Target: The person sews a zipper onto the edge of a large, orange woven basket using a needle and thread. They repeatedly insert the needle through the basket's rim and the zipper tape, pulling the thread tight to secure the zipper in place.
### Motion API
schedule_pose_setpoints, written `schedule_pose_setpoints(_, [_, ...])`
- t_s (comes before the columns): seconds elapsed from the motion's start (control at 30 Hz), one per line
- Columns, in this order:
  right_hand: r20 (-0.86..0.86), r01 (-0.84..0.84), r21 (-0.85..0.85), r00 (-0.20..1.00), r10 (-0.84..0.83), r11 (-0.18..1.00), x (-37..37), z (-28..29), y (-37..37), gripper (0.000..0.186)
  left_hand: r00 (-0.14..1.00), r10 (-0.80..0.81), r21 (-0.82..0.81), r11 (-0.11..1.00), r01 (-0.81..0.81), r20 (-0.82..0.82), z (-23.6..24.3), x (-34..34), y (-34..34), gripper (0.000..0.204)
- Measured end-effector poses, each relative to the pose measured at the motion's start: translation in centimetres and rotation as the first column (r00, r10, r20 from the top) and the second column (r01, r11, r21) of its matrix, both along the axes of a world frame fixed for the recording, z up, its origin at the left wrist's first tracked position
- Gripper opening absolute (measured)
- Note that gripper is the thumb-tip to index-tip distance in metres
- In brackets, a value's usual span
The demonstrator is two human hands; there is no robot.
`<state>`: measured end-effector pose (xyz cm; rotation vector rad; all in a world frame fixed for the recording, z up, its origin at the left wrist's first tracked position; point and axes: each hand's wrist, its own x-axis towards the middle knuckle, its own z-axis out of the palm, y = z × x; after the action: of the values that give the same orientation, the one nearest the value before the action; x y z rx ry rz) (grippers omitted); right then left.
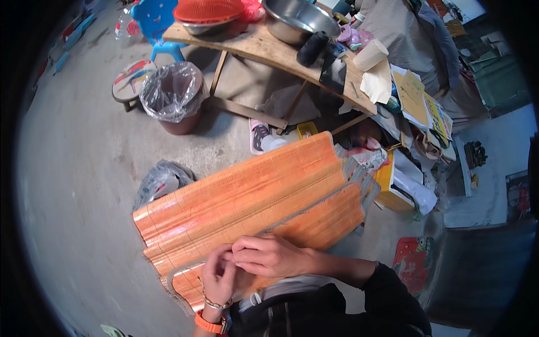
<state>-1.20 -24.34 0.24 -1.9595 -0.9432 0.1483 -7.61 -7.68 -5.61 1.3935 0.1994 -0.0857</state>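
Across my lap lies a folded orange-brown bamboo slat mat [241, 185] with grey cloth edging along its folds. My left hand [219, 274], with an orange watch [210, 324] and a bracelet on its wrist, is closed in a pinch over the near part of the mat. Against its fingertips my right hand [267, 255] is closed too, its fingers curled. Whatever lies between the fingers is too small or hidden to make out. Part of the mat's near fold shows just below both hands.
Beyond the mat stands a wooden table [252, 46] bearing a metal basin [300, 22], a red colander [209, 8] and a black thread cone [312, 49]. A lined bin [175, 98], a round stool [133, 80] and a plastic bag [163, 182] are left; a yellow box [387, 182] is right.
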Motion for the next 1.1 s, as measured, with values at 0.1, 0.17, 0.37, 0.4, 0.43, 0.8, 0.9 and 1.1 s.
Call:
schedule_pose_setpoints(0.1, [0.062,-0.031,0.016,0.998,0.029,0.999,1.4,-0.1,0.2,0.012,0.972,-0.202,0.268,0.949,0.163,0.124,0.2,0.2,0.9,0.011])
schedule_pose_setpoints(0.17, [0.193,-0.101,0.014,0.976,0.096,0.995,3.8,0.7,0.1,0.008,0.988,-0.104,0.2,0.977,0.079,0.115,-0.2,-0.1,0.9,0.01])
schedule_pose_setpoints(0.37, [0.03,0.765,0.354,0.566,-0.824,0.539,18.2,2.7,-11.0,0.004,0.99,0.138,0.023,0.99,-0.138,-0.006,-2.6,-1.7,1.8,0.011])
schedule_pose_setpoints(0.4, [0.156,0.864,0.271,0.395,-0.905,0.423,20.1,3.2,-15.1,0.009,0.989,0.145,0.036,0.989,-0.146,0.025,-2.8,-1.6,1.6,0.011])
schedule_pose_setpoints(0.43, [0.348,0.903,0.25,0.252,-0.903,0.349,21.3,3.6,-19.5,0.015,0.987,0.151,0.042,0.987,-0.154,0.053,-2.9,-1.5,1.2,0.012])
schedule_pose_setpoints(0.8, [0.595,0.913,-0.392,0.347,-0.725,0.116,30.6,2.2,-31.9,0.021,0.954,0.264,0.184,0.94,-0.288,0.144,-0.9,-1.4,2.4,0.006])
schedule_pose_setpoints(0.9, [0.69,0.84,-0.537,0.49,-0.533,0.077,29.3,4.2,-29.3,0.026,0.946,0.309,0.108,0.942,-0.319,0.093,-1.2,-1.5,2.5,0.002])
schedule_pose_setpoints(1.1, [0.698,0.782,-0.622,0.582,-0.418,0.05,30.5,5.5,-28.3,0.03,0.924,0.369,-0.014,0.929,-0.37,0.1,-1.9,-1.6,2.2,0.004])
